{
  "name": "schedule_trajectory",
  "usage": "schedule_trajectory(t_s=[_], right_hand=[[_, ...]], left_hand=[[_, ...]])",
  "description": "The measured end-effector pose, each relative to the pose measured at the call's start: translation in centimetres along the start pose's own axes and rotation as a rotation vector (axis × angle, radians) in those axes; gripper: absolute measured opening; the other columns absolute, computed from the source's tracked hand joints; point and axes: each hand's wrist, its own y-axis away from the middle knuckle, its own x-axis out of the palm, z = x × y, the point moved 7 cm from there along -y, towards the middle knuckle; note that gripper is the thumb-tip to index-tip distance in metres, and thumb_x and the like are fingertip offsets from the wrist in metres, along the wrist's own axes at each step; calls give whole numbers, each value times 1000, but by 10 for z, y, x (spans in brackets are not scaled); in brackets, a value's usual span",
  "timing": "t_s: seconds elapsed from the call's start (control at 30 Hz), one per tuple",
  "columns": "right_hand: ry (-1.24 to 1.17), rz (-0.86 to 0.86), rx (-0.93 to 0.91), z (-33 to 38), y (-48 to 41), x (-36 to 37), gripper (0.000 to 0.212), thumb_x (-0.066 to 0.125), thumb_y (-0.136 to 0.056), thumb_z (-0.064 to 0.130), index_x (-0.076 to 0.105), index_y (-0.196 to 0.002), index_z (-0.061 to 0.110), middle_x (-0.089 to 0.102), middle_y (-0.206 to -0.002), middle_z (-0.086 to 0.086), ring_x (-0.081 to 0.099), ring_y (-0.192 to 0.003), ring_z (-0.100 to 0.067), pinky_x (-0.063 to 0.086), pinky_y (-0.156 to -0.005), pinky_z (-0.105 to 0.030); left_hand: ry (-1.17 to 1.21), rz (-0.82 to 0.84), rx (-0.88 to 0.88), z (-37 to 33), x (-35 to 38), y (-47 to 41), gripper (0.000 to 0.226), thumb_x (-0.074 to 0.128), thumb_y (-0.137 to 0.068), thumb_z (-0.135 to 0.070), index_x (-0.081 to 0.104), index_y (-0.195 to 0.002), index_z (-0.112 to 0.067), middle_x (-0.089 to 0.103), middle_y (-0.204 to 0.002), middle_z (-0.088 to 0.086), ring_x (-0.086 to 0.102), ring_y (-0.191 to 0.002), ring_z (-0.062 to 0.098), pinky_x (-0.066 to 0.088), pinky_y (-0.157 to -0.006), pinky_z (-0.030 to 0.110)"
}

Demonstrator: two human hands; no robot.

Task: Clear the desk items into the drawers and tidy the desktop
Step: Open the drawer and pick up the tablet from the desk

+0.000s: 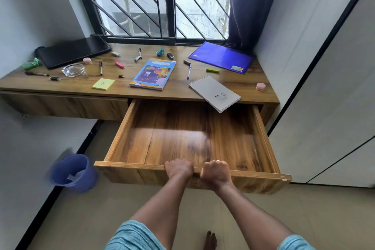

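Tight around the open drawer (132, 167) rim, left hand (178, 168) and right hand (217, 171); blue folder (221, 57) label illegible.

- Colourful book (153, 74) on the counter (178, 91): the cover print lies upside down and is too blurred to read.
- Blue folder (221, 57): a small white mark and a corner label, neither legible.
- Spiral notepad (215, 93): a small printed sticker, unreadable.
- Yellow sticky pad (103, 84): a tiny mark, illegible.

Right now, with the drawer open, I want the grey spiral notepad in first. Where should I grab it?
Probably by the near corner of the notepad, which overhangs the desk edge above the drawer. Come from the front, thumb on top, fingers beneath; the rest lies flat, and the spiral is on the far side.
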Motion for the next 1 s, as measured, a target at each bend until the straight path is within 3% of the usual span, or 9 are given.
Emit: schedule_trajectory(t_s=[0.1,0.2,0.3,0.43,0.6,0.7,0.77,0.87,1.0], right_hand=[[8,104,-43,4,4,-1,36,36,-91,24,68,-99,9,70,-103,-12,67,-94,-26,48,-78,-30],[-1,167,-95,10,8,1,36,39,-94,32,68,-96,11,71,-99,-8,66,-86,-20,49,-77,-28],[-26,248,-124,13,5,3,33,40,-94,28,67,-102,11,69,-105,-8,66,-98,-23,50,-85,-32],[-64,484,-160,19,-3,20,24,46,-90,25,65,-102,15,68,-107,-6,65,-98,-23,50,-82,-33],[-63,819,-103,26,0,34,39,39,-91,14,54,-126,9,59,-124,-12,59,-112,-27,49,-90,-37],[-162,1100,45,25,3,37,37,36,-92,13,49,-125,2,61,-97,-16,63,-86,-28,52,-66,-36],[-147,1236,91,23,3,39,26,37,-91,14,51,-109,2,57,-85,-14,59,-75,-25,48,-57,-33],[-123,1284,99,26,-5,48,23,38,-88,13,55,-94,0,60,-83,-15,61,-76,-25,51,-60,-34],[-91,1234,24,44,-19,52,29,38,-87,12,64,-83,1,68,-63,-13,65,-71,-25,54,-62,-33]], left_hand=[[-8,22,3,2,8,11,20,53,-91,-29,67,-103,-19,67,-105,2,62,-98,20,42,-90,34],[-26,31,12,4,17,19,22,57,-89,-34,68,-101,-20,67,-99,2,62,-93,19,42,-86,33],[-14,47,16,5,20,23,25,53,-91,-36,69,-101,-19,66,-102,3,62,-97,20,46,-86,32],[73,114,-12,10,15,20,30,45,-93,-36,68,-104,-19,67,-106,3,64,-99,20,46,-78,30],[98,255,-63,16,18,14,40,41,-92,-42,67,-108,-16,68,-110,5,64,-102,20,49,-90,32],[83,310,-86,18,18,8,41,40,-92,-44,65,-111,-17,65,-116,6,60,-109,22,46,-90,33],[92,341,-88,19,18,4,40,40,-93,-43,64,-112,-18,63,-118,5,59,-112,23,44,-92,34],[120,343,-86,20,16,0,40,40,-92,-43,63,-112,-16,63,-117,8,58,-111,25,43,-92,35],[179,316,-99,33,18,-3,30,45,-93,-35,63,-107,-15,63,-111,9,59,-103,25,42,-87,36]])
